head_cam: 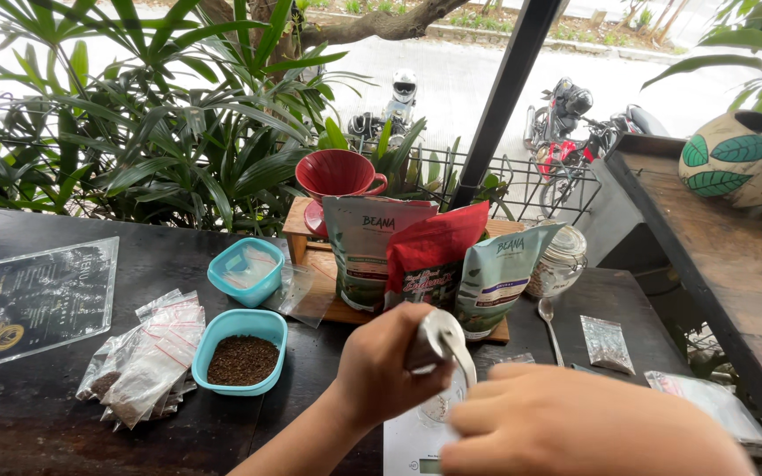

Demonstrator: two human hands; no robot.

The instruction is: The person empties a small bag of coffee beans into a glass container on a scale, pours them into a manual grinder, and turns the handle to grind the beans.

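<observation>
Grinder [434, 339], a small metal one, sits low at centre over the dark table [37, 414], clenched in the left hand [385, 370]; its thin handle slants down toward the right hand [575, 432], whose curled fingers hide their grip, so I cannot tell what they hold. Well left stands a teal bowl [241, 351] of dark grounds, beside clear packets [147, 353]; coffee bags [434, 264] stand just behind.

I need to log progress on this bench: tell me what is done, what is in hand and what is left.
Done, by the look of it: a pile of filled zip bags lies beside a blue tub of dark grounds. In hand: the left hand grips a metal scoop over a white scale; the right hand is beside it. Left: grounds remain in the tub, and an empty zip bag lies by the wooden tray.
</observation>
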